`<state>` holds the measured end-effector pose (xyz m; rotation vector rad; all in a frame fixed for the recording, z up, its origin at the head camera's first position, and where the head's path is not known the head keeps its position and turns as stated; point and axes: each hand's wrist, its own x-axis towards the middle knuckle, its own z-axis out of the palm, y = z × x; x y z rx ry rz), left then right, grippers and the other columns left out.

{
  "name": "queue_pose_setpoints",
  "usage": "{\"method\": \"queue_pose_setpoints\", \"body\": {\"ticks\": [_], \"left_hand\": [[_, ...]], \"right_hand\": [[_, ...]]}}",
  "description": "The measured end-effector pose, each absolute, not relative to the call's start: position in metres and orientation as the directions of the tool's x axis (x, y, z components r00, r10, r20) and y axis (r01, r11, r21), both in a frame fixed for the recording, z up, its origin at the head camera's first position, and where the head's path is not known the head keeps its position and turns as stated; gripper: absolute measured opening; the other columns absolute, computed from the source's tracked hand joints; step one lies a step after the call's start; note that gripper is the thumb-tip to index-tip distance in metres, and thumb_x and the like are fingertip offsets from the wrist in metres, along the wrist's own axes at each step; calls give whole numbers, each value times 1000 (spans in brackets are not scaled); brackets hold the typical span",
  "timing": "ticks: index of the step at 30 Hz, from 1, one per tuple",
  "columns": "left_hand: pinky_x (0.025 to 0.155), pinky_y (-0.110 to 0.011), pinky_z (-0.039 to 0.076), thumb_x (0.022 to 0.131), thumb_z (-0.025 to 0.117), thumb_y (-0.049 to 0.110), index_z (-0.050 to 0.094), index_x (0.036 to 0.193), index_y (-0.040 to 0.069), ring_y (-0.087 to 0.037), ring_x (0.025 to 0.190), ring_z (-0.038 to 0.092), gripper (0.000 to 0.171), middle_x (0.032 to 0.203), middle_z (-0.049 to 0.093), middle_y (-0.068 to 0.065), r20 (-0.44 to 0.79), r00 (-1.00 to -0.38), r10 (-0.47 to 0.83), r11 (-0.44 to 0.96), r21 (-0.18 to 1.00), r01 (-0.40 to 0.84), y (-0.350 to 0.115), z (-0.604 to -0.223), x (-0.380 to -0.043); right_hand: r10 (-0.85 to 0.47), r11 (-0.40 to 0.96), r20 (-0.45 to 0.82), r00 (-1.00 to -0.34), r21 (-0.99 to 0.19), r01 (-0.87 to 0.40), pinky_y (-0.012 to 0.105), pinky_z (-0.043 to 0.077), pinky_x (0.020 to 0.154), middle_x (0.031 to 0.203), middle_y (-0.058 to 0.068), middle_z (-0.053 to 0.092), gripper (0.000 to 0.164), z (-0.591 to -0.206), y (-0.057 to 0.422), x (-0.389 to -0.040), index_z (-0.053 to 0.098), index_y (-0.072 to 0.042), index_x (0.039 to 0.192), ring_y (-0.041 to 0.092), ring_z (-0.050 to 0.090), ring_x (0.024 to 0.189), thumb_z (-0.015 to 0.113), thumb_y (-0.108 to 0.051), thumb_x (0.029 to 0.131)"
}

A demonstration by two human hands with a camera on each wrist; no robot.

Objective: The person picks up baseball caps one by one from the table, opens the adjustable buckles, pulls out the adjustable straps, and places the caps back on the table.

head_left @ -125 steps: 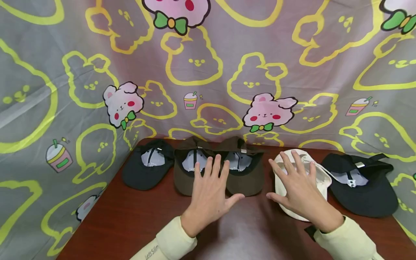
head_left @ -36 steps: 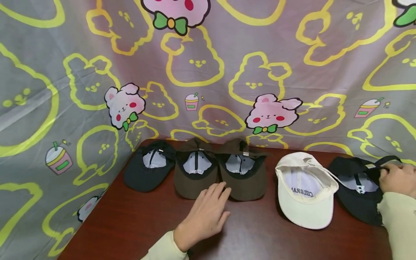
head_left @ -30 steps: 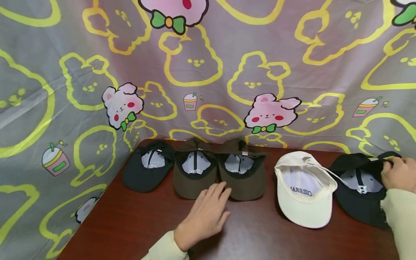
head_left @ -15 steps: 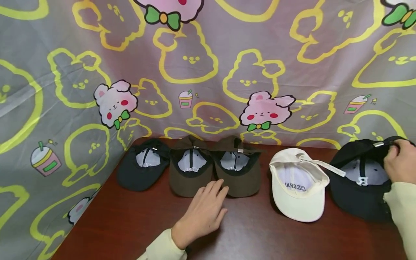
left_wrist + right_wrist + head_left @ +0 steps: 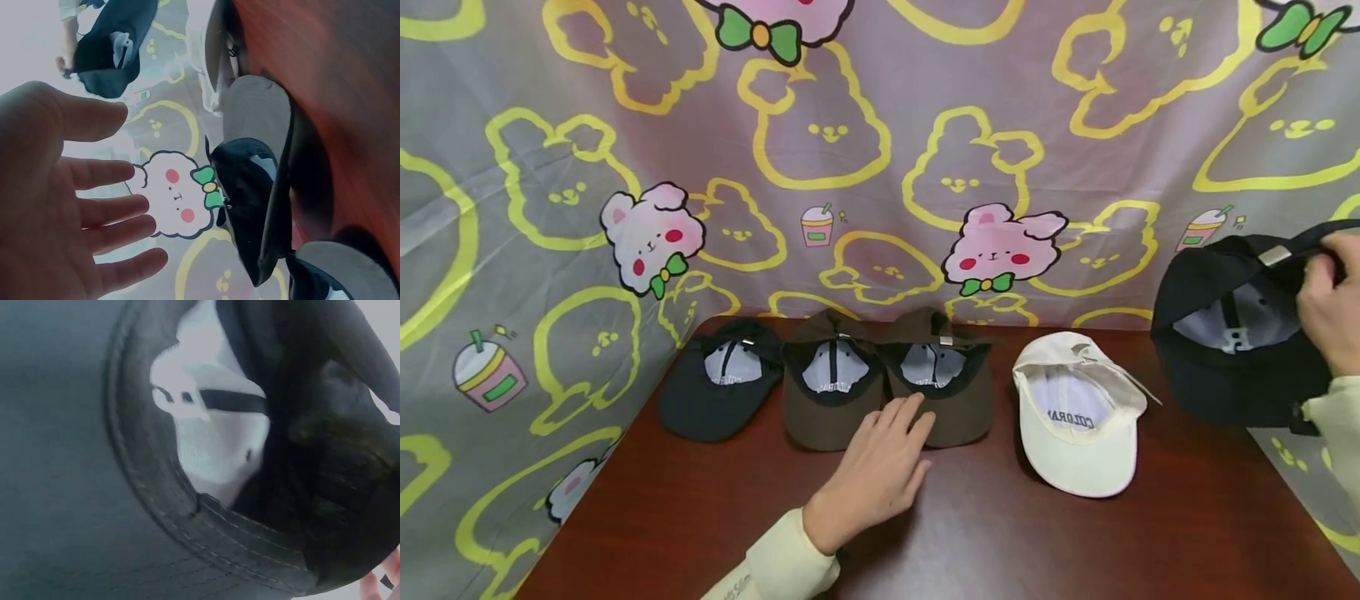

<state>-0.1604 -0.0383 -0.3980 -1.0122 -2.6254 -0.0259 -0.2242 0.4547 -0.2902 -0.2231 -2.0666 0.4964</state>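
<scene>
My right hand (image 5: 1337, 308) grips a black cap (image 5: 1210, 358) by its back edge near the strap, at the far right of the head view. The cap hangs above the table with its inside facing me, showing a pale lining and white stitching. In the right wrist view the black cap (image 5: 62, 487) fills most of the picture, with fingertips (image 5: 370, 586) at its lower right edge. My left hand (image 5: 880, 467) hovers with fingers loosely extended, its fingertips overlapping the brim of a brown cap (image 5: 958, 417). The left wrist view shows that hand (image 5: 94, 200) holding nothing.
A white cap (image 5: 1093, 462) lies brim toward me, right of the middle. Further left, another brown cap (image 5: 831, 421) and a dark cap (image 5: 707, 412) stand in a row along the back of the reddish-brown table (image 5: 1037, 550). A patterned cloth (image 5: 880, 275) hangs behind.
My right hand has moved from over the white cap to the black one, taken hold of its back edge and lifted it off the table. My left hand has drawn back slightly toward me.
</scene>
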Motion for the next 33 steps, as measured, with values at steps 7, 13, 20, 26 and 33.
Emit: {"method": "queue_pose_setpoints", "body": {"ticks": [7, 13, 20, 26, 33], "left_hand": [[95, -42, 51, 94, 63, 35, 54, 136, 11, -25, 130, 51, 49, 147, 50, -10, 381, -667, 640, 736, -56, 675, -38, -378, -162], [95, -41, 52, 94, 63, 31, 54, 138, 10, -23, 128, 55, 50, 145, 53, -9, 525, -609, 595, 717, -2, 697, -31, -349, -158], [85, -33, 54, 92, 63, 24, 65, 125, 10, -20, 117, 60, 36, 132, 63, -5, 731, -489, 476, 692, 32, 721, -7, -315, -164], [83, -33, 54, 91, 64, 23, 68, 119, 10, -19, 112, 61, 31, 126, 66, -5, 749, -466, 470, 683, 26, 730, 8, -300, -181], [83, -27, 55, 94, 63, 22, 67, 118, 9, -17, 97, 62, 28, 114, 66, -4, 697, -538, 473, 644, 143, 752, 17, -300, -192]], "right_hand": [[99, 963, 842, -531, -215, -161, 51, 29, 72, 95, 35, 64, 23, -257, 394, -204, 65, 10, 104, 50, 50, 87, 51, -5, 93], [-17, 908, 892, -452, -176, -381, 8, 32, 83, 90, 29, 70, 16, -259, 339, -199, 72, 7, 95, 43, 58, 84, 62, 0, 84], [-122, 839, 885, -449, -150, -524, 28, 38, 75, 87, 26, 72, 14, -275, 291, -198, 72, 6, 94, 35, 57, 81, 68, 2, 81], [-254, 794, 880, -401, -47, -606, 50, 43, 75, 84, 21, 73, 15, -287, 259, -199, 74, 4, 92, 36, 61, 83, 74, 4, 77], [-391, 720, 852, -349, 48, -692, 47, 48, 71, 84, 16, 75, 20, -302, 226, -202, 77, -1, 89, 33, 61, 80, 83, 2, 71]]}}
